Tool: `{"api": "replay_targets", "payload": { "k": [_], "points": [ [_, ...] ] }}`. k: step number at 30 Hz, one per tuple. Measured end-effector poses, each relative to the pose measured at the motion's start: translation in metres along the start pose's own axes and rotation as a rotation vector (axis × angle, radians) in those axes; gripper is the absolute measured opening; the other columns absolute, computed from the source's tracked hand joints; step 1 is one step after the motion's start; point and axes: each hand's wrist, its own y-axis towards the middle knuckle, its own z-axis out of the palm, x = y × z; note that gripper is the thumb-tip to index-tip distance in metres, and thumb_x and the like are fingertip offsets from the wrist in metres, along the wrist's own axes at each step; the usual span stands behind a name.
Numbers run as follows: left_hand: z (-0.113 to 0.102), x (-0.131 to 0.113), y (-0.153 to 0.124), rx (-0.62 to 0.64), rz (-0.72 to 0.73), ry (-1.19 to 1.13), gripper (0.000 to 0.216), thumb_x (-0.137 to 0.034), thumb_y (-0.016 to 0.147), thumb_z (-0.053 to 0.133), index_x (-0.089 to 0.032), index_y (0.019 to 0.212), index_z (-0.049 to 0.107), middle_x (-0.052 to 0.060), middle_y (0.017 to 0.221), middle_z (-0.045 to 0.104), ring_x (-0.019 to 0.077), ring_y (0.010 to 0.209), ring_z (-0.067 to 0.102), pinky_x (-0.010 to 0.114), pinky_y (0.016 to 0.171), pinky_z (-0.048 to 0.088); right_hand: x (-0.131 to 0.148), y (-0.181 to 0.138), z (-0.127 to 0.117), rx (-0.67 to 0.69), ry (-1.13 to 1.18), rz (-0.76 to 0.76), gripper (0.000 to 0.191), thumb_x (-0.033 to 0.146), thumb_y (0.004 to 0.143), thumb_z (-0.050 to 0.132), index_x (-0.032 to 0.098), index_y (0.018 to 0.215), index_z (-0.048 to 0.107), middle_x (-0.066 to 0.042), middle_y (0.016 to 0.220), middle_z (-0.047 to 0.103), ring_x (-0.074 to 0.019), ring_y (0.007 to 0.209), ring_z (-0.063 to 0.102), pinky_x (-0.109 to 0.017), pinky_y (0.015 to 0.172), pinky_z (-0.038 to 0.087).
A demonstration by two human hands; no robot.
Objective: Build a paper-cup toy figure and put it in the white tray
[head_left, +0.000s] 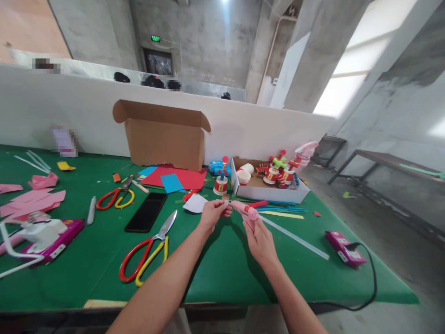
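"Centrally, what is held?"

"A pink glue gun, raised above the green worktop; the right hand grasps it, and a long translucent glue stick projects from its rear."

"And the left hand?"

"Its fingertips pinch a small pale piece at the gun's front end; the exact form is too small to tell."

"What lies around them?"

"Beyond the hands, a red-and-white cup figure stands upright beside a white box holding similar figures; leftward lie large scissors and a black phone."
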Motion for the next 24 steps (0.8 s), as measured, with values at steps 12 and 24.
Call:
{"api": "replay_targets", "payload": {
  "k": [12,24],
  "points": [
    [0.0037,-0.0057,-0.0032,-0.011,-0.016,-0.023,0.030,-0.035,0.056,0.081,-0.010,0.068,0.068,0.005,0.060,0.068,0.0115,0.052,0.062,0.024,0.054,0.051,-0.0001,-0.0002,0.0007,0.002,-0.009,-0.007,0.038,0.035,0.092,0.036,0.016,0.113,0.062,-0.013,0.105,0.070,-0.0259,0.096,0.067,-0.036,0.083,0.054],
    [0.0015,-0.0041,-0.0017,-0.015,-0.004,-0.007,0.034,-0.038,0.056,0.081,-0.010,0.070,0.068,0.005,0.062,0.069,0.0114,0.053,0.062,0.026,0.055,0.052,-0.0001,0.0008,-0.0051,0.018,-0.032,0.053,0.041,0.035,0.092,0.033,0.013,0.113,0.061,-0.015,0.107,0.069,-0.0260,0.097,0.067,-0.035,0.081,0.054]
  ]
}}
